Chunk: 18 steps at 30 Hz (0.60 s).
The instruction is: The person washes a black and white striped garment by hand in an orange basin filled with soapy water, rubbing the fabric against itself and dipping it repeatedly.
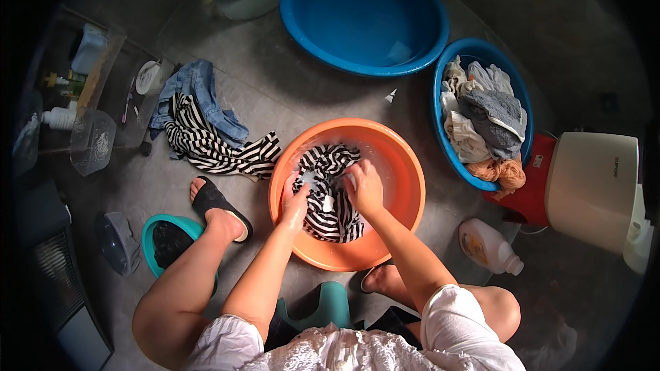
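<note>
A black-and-white striped garment (335, 219) lies wet and bunched in an orange plastic basin (346, 257) on the floor before me. At its left side, my left hand (295, 203) grips the fabric, thumb on top. My right hand (366, 185) is closed on the upper right part of the same garment, its fingers curled in and partly hidden. White suds show between the hands, and a small white label (328, 203) lies on the stripes.
Left of the basin lie another striped cloth (206, 144) and blue denim (193, 82). Beyond stands a large blue basin (361, 15); a smaller blue basin (441, 134) holds clothes. A plastic bottle (487, 245) lies at right, near a cream appliance (590, 190). A teal basin (149, 226) sits by my left leg.
</note>
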Available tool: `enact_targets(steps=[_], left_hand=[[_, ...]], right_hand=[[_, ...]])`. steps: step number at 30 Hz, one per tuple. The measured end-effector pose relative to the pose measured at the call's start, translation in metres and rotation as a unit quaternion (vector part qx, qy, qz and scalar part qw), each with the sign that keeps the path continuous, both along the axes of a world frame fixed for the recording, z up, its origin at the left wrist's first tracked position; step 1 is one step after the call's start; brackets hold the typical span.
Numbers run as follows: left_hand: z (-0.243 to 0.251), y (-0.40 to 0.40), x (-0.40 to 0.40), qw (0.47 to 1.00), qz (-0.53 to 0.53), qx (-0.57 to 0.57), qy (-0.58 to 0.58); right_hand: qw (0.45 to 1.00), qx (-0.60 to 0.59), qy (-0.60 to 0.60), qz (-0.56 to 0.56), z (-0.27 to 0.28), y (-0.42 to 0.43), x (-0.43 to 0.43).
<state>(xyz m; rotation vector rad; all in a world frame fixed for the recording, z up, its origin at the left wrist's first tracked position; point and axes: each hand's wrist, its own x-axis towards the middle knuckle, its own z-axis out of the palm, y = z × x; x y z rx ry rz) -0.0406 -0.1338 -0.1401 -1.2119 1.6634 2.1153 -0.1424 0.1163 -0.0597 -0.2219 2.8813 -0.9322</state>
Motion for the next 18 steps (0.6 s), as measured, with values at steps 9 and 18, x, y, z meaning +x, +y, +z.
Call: enact_targets(steps=[9,18], left_hand=[[0.079,0.02,0.022,0.918,-0.293,-0.258,-0.065],[0.077,0.024,0.02,0.777,-0.489,-0.393,0.054]], right_hand=[[0.967,0.038,-0.235,0.085,-0.064,-0.028,0.067],[0.825,-0.232,-0.498,-0.133,-0.072,0.073,0.074]])
